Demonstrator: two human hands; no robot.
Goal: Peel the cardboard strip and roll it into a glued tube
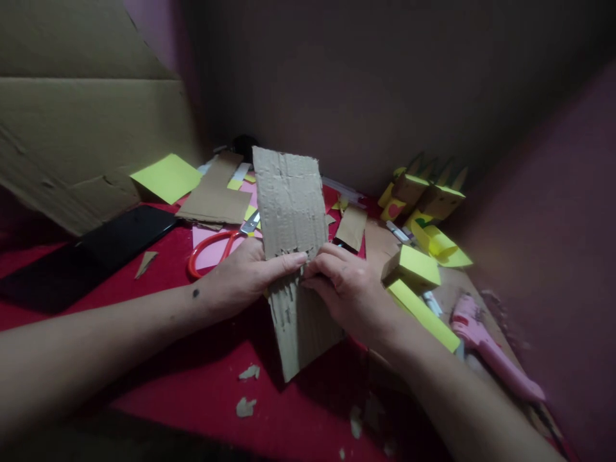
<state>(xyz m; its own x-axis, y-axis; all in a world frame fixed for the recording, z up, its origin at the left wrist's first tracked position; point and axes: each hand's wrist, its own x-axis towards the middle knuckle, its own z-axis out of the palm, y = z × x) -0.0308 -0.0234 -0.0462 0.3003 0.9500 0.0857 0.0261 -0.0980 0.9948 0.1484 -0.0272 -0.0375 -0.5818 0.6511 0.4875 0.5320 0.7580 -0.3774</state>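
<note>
A long piece of cardboard (pixel 291 205) is held up at a slant over the red tabletop. Its face paper is partly peeled, showing ragged edges and corrugated ridges near the middle. My left hand (pixel 245 273) grips its left edge, thumb lying across the face and fingers hidden behind. At the right edge, my right hand (pixel 339 276) pinches at the torn strip with thumb and fingertips. Just behind my left hand lie scissors (pixel 212 250) with red handles. Torn paper scraps (pixel 246 407) rest on the table below the cardboard.
A black phone-like slab (pixel 129 231) and a large cardboard sheet (pixel 96 128) are at the left. Cut cardboard (pixel 216 199) and yellow paper (pixel 168 178) lie behind. Rightward are a yellow box (pixel 414 266), a pink glue gun (pixel 491 346) and yellow-and-cardboard figures (pixel 443 199).
</note>
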